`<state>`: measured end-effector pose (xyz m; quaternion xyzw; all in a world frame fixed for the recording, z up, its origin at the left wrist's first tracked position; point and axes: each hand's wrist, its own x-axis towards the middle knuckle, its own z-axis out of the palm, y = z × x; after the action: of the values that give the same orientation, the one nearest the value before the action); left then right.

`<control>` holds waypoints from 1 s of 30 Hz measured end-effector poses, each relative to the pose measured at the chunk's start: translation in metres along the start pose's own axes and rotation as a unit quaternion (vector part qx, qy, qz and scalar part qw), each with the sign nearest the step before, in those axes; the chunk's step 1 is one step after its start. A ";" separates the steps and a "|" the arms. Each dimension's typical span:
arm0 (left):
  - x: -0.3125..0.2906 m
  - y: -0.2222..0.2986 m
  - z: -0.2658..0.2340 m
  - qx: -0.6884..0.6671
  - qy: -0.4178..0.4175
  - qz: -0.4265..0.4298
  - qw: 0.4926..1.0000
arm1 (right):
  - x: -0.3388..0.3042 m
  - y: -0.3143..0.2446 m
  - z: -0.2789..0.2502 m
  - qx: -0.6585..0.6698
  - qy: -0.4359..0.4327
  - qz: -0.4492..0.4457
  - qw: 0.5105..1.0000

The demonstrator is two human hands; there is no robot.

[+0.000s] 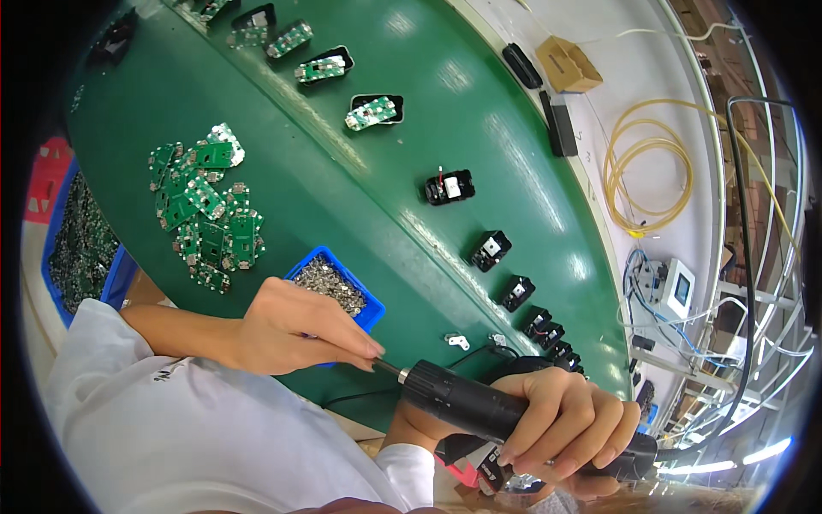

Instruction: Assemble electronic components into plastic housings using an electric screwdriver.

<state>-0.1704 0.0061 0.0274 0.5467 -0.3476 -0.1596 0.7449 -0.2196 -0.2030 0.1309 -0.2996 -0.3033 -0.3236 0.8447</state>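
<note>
Firmly, the right hand point(569, 421) wraps the black screwdriver point(458, 398). The left hand point(300, 330) pinches its bit point(388, 367), presumably for steadiness.

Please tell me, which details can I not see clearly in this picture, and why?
All in the head view:
Tip of the black screwdriver: hidden by the left hand; whether a screw sits there is unclear.
Small metal parts: too small to tell apart; the left hand also hides part of the blue tray.
Black cases near the right hand: crowded, hiding parts of one another.
Green board: cut off by the top edge.
</note>
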 end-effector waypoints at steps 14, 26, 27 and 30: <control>0.014 -0.007 -0.005 -0.052 -0.031 -0.091 0.994 | -0.001 0.016 -0.005 -0.039 0.052 -0.067 0.996; 0.011 -0.004 -0.025 0.492 -0.261 0.078 0.827 | 0.016 -0.015 -0.121 -0.508 0.106 -0.108 0.848; 0.005 -0.007 -0.027 0.496 -0.259 0.072 0.826 | 0.011 -0.008 -0.135 -0.511 0.139 -0.094 0.843; -0.003 -0.012 -0.030 0.521 -0.320 0.072 0.788 | 0.007 -0.001 -0.158 -0.514 0.164 -0.067 0.839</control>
<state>-0.1497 0.0249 0.0109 0.7430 -0.6347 -0.0655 0.2020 -0.1656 -0.3174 0.0353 -0.6126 0.0309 -0.5330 0.5828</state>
